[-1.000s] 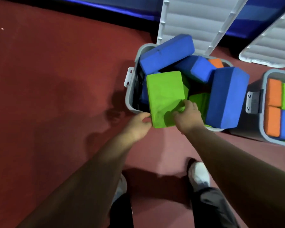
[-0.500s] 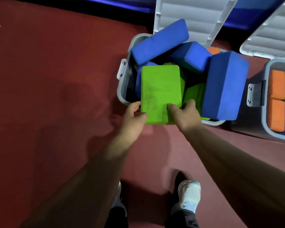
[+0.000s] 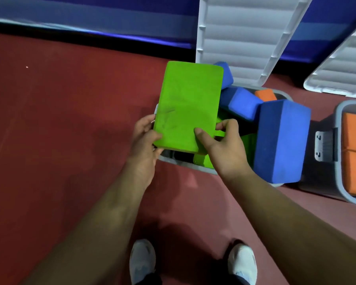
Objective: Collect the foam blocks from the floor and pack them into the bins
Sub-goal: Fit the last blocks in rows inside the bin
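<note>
Both hands, left (image 3: 145,138) and right (image 3: 222,145), grip the green block's (image 3: 188,105) near end above the bin (image 3: 195,163).

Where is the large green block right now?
Head view, centre: the green block is held at its near end by the left hand and right hand, over the left side of the bin, left of the upright blue block.
</note>
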The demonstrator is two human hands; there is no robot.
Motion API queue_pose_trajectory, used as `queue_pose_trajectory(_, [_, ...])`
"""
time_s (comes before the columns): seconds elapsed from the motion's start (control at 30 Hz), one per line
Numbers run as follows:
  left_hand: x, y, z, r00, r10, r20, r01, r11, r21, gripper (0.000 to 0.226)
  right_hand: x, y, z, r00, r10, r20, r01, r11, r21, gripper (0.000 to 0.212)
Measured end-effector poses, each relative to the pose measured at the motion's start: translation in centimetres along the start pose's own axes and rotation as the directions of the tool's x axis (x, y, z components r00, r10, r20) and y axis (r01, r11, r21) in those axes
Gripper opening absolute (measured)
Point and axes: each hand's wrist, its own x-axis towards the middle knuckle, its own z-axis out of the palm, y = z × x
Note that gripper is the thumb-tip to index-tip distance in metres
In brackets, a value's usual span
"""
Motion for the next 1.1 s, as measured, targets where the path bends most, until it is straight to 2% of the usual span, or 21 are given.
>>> queue_pose_trajectory(0.17, [5.5, -0.5, 0.4, 0.999, 0.029, -0.031, -0.029, 1.000, -0.008, 0.050, 4.6, 0.1, 1.6, 0.993, -0.118, -0.020, 0.118, 0.992, 0.033, 0.047])
queue_pose_trajectory(0.23, [7.5, -2.0, -0.2, 0.997, 0.034, -0.064, -0.033, 0.999, 0.029, 0.053, 6.2, 1.1, 2.7, 0.989, -0.143, -0.024, 0.144, 0.989, 0.026, 0.050])
queue_pose_trajectory(0.37, [11.2, -4.5, -1.1, 0.995, 0.062, -0.077, -0.062, 0.998, 0.002, 0.036, 8.9, 3.4, 5.1, 0.978, -0.191, -0.080, 0.190, 0.982, -0.014, 0.057])
queue_pose_trajectory(0.43, [13.0, -5.3, -0.9, 0.991, 0.077, -0.108, -0.076, 0.997, 0.015, 0.057, 9.8, 4.0, 5.9, 0.967, -0.237, -0.089, 0.236, 0.972, -0.020, 0.060])
queue_pose_trajectory(0.5, [14.1, -5.8, -0.9, 0.983, 0.128, -0.130, -0.110, 0.984, 0.137, 0.074, 10.8, 4.5, 6.6, 0.960, -0.270, -0.075, 0.270, 0.963, -0.012, 0.059])
queue_pose_trajectory(0.6, [15.7, -5.9, -1.4, 0.983, 0.181, 0.026, -0.182, 0.951, 0.251, 0.086, 11.6, 5.4, 7.5, 0.946, -0.314, -0.077, 0.316, 0.949, 0.006, 0.054])
queue_pose_trajectory(0.7, [17.7, -5.8, -1.9, 0.973, 0.211, 0.091, -0.227, 0.940, 0.254, 0.092, 12.2, 6.6, 8.4, 0.934, -0.349, -0.074, 0.350, 0.937, 0.008, 0.054])
queue_pose_trajectory(0.83, [18.1, -6.3, -1.0, 0.958, 0.229, 0.170, -0.256, 0.954, 0.156, 0.056, 13.5, 7.0, 9.1, 0.921, -0.386, -0.055, 0.386, 0.923, -0.012, 0.061])
queue_pose_trajectory(0.97, [18.3, -6.7, -1.1, 0.955, 0.224, 0.195, -0.260, 0.948, 0.182, 0.048, 13.7, 6.9, 8.7, 0.922, -0.386, 0.039, 0.387, 0.920, -0.056, 0.067])
queue_pose_trajectory(1.03, [18.0, -6.5, -1.3, 0.951, 0.249, 0.180, -0.288, 0.928, 0.237, 0.055, 13.3, 6.8, 8.1, 0.927, -0.367, 0.076, 0.373, 0.924, -0.087, 0.067])
queue_pose_trajectory(1.1, [17.9, -6.6, -1.5, 0.948, 0.274, 0.163, -0.310, 0.912, 0.270, 0.073, 12.9, 6.6, 7.9, 0.933, -0.349, 0.092, 0.357, 0.929, -0.099, 0.064])
